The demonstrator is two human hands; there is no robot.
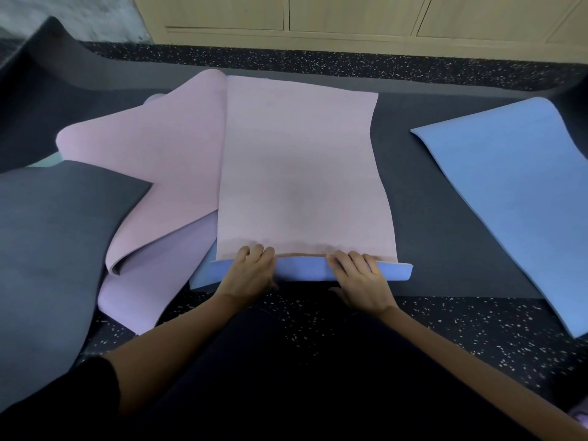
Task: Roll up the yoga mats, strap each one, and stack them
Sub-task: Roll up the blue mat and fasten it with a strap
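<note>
Pink foam fills the middle of the head view: the pink mat [302, 170] lies flat on a dark mat [445, 218], its long axis running from the person straight toward the far wall. Its near end is turned over into a low roll lying left to right, showing a blue underside.

The left hand [251, 272] and right hand [359, 278] sit on that roll, a little apart, fingers curled over its top and gripping the turned edge.

The pink mat's right edge is free, with a bare strip of dark mat between it and a blue mat [509, 202] that lies angled, well apart, at the right. Its left edge overlaps a second pink mat [143, 160], which is rumpled and folded over a lilac mat [152, 281]. A grey mat [57, 233] covers the near left. Its far edge stops short of the dark mat's far border.

Between the roll and the person's dark-clothed legs runs black floor [477, 345] speckled with pale flecks; the same floor shows beyond the mats, below pale wooden cabinets [350, 14] along the far wall.
</note>
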